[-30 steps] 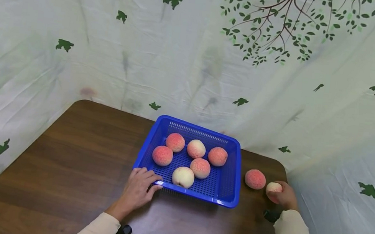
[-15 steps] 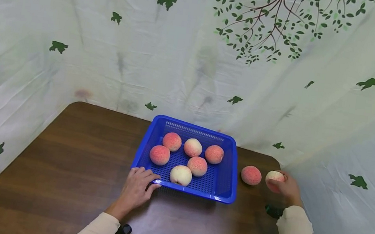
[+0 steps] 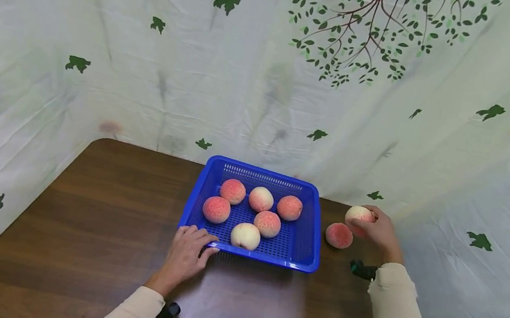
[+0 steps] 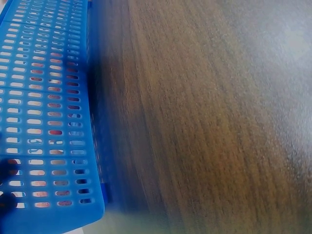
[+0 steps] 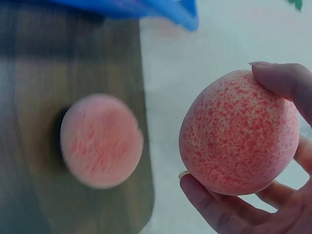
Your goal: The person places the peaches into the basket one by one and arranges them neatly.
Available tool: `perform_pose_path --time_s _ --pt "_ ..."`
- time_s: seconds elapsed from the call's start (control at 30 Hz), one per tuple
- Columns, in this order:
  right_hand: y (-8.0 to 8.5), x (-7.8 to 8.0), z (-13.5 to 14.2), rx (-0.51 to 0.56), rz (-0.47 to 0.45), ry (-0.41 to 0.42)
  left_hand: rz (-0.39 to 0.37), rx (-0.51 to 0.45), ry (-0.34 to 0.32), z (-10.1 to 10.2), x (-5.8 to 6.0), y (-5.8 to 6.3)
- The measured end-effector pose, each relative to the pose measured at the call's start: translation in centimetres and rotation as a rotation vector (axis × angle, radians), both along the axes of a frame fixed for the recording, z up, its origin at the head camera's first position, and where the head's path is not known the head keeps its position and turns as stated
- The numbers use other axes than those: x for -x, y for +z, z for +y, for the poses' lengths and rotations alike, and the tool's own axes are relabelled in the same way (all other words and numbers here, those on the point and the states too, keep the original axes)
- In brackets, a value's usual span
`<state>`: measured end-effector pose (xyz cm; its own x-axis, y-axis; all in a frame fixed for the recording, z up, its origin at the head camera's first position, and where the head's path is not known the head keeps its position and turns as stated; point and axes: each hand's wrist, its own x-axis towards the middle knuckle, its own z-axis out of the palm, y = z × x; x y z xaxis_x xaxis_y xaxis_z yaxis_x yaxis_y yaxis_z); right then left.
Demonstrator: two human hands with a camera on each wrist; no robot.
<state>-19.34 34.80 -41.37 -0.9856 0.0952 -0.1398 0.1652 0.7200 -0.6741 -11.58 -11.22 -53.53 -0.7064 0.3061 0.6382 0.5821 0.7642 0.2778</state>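
Observation:
My right hand (image 3: 383,235) holds a pale pink-and-cream peach (image 5: 239,134) between thumb and fingers, raised off the table at the far right. Another, redder peach (image 3: 339,236) lies on the table just below and beside it. A blue plastic basket (image 3: 316,239) stands in the middle with several peaches spread over its floor, among them a cream-coloured one (image 3: 245,236) near the front wall. At the basket's front left corner, my left hand (image 3: 187,253) grips the rim, fingers over the edge. In the left wrist view, mostly the slotted basket wall (image 4: 44,122) shows.
The brown wooden table (image 3: 86,234) extends to the left and front of the basket. Behind and to both sides hangs a pale cloth (image 3: 173,92) printed with leaves and branches, close to the table's back edge.
My right hand has lifted the peach up from the table, moving it back and slightly left, behind the red peach. The left hand stays on the basket rim. The head view has shifted a little.

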Motion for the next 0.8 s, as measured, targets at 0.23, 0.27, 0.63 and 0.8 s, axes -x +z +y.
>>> perform_pose_path --time_s 0.23,0.27,0.63,0.8 --pt "1.3 0.9 -3.4 0.046 0.039 0.046 0.008 0.001 -0.003 0.0 0.0 0.1" --pt "1.4 1.0 -4.0 0.064 0.037 0.051 0.009 0.001 -0.004 0.0 0.0 0.1" --pt "1.2 3.1 -9.6 0.159 0.04 0.13 -0.005 0.008 0.0 -0.1 -0.1 0.1" --pt "1.2 3.7 -12.0 0.144 0.037 0.175 -0.008 0.006 -0.002 0.0 -0.1 0.1"
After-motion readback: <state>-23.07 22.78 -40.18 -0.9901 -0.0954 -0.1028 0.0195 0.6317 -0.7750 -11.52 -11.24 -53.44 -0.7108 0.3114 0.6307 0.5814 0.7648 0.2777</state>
